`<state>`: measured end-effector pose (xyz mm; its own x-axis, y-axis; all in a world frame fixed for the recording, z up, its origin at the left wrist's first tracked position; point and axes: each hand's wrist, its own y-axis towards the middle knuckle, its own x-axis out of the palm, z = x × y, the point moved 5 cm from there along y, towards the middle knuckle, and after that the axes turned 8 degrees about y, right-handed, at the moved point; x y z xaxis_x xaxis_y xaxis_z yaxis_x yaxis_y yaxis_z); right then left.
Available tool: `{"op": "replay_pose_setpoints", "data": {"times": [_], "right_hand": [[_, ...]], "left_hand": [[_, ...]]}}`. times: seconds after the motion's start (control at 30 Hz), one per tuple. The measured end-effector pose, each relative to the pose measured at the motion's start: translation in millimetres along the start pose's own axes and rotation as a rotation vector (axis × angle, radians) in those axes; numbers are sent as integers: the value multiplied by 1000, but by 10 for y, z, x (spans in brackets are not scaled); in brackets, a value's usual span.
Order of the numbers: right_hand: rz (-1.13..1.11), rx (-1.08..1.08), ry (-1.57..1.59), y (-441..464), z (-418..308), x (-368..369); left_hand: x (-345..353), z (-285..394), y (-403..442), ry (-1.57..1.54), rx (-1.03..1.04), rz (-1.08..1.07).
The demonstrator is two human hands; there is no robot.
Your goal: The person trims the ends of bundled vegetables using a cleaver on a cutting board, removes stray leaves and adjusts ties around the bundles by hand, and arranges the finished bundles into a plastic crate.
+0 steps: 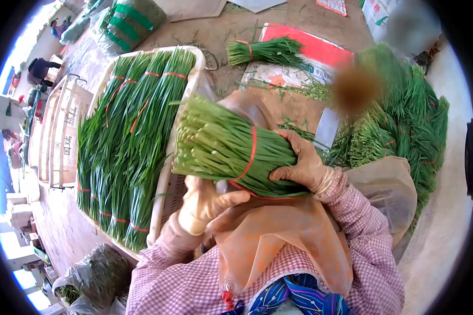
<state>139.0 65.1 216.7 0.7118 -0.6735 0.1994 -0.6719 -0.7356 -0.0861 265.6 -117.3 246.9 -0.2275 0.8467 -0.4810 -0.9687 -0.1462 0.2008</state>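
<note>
Above my lap lies a thick bundle of green garlic chives [220, 144], tied with a red band [253, 147], its pale cut ends facing left. My right hand [306, 165], in a pale glove, grips the leafy end with thumb and fingers around it. Under the cut-end side, my left hand [207, 205], also gloved, holds the bundle from below; its thumb points right and the other fingers are partly hidden. To the left, a white crate [198, 60] is packed with rows of banded chive bundles [136, 126].
Another banded chive bundle [268, 51] lies ahead by a red-and-white cardboard sheet [307, 44]. A large chive heap [404, 121] rises at right. Further left stand stacked crates [63, 134]; a plastic-wrapped bale [129, 26] and filled plastic bag [97, 275] flank them. People [41, 69] are far left.
</note>
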Motion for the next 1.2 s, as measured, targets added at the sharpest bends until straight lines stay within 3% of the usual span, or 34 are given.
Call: {"op": "replay_pose_setpoints", "data": {"times": [0.03, 0.13, 0.17, 0.23, 0.33, 0.37, 0.47, 0.53, 0.63, 0.7, 0.77, 0.8, 0.83, 0.87, 0.93, 0.97, 1.0, 1.03, 1.07, 1.2], "right_hand": [[34, -63, -84, -9, -16, -31], [223, -198, -173, -67, -173, -61], [278, -247, -413, -80, -322, -76], [289, -349, -537, -20, -570, -110], [248, -225, -923, 39, -747, -398], [191, -220, -904, 80, -888, -542], [379, -288, -662, 171, -656, -1001], [498, -433, -226, 429, -411, -922], [591, -555, 196, 869, 185, -766], [643, -518, 165, 952, 623, -961], [285, 22, 532, 1019, 1143, -988], [353, 144, 50, 822, 1082, -1234], [439, 126, -152, 784, 1570, -1495], [643, 200, -161, 566, 1726, -1750], [992, 382, -182, 102, 2078, -2251], [1051, 451, -572, -130, 2195, -2420], [1128, 399, -745, -329, 2363, -2525], [1093, 570, -790, -425, 2355, -2539], [1047, 744, -833, -537, 2339, -2540], [951, 832, -709, -638, 2600, -2518]], "left_hand": [[104, 12, 102, -423, -263, 13], [276, 323, 531, -865, -271, 48], [312, 211, 659, -961, -207, 62], [319, 378, 1025, -913, -125, 27], [424, 411, 1467, -865, -98, -56], [492, 298, 1598, -893, -79, -79], [618, 291, 1929, -944, -119, -232], [732, 536, 2120, -949, -167, -311], [948, 383, 2665, -530, -161, -580], [1184, 128, 2891, -345, -186, -757], [1431, -315, 2986, -73, -168, -810], [1591, -554, 2995, -71, -195, -838], [1741, -809, 3014, 227, -126, -843], [1868, -1000, 3020, 517, -50, -836], [2158, -1295, 2922, 574, -100, -920], [2288, -1477, 2870, 631, -80, -902], [2438, -1669, 2829, 688, -53, -884], [2555, -1758, 2751, 712, 20, -811], [2677, -1954, 2644, 745, -116, -887], [2872, -2145, 2482, 753, -179, -896]]}}
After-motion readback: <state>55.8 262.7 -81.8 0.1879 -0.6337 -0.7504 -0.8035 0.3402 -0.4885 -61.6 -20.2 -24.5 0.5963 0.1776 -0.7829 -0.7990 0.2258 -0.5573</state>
